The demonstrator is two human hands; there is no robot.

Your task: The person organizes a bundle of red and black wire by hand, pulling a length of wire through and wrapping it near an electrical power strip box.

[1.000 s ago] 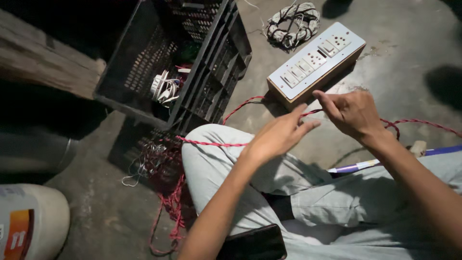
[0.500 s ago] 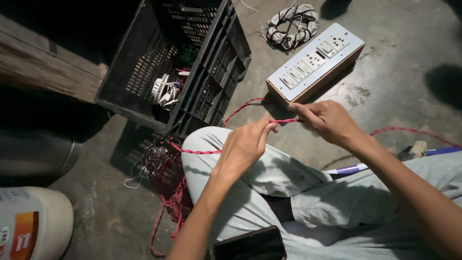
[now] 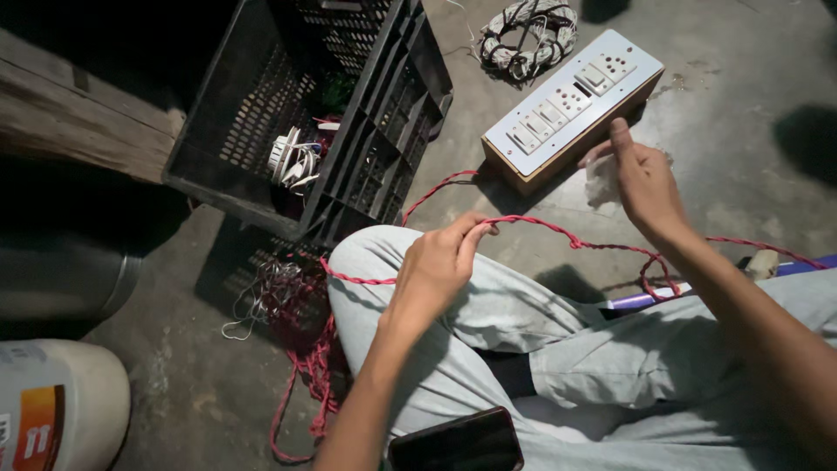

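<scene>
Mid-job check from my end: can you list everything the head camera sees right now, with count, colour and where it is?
twisted wire: one, red, strung between the hands, trailing to a heap on the floor at left
switch board: one, white face on wooden box, floor ahead
crate: one, black, tipped, upper left
wire coil: one, pale, top
phone: one, dark, on lap
container: one, white, bottom left
left hand: pinching the wire
right hand: open, beside the board
</scene>
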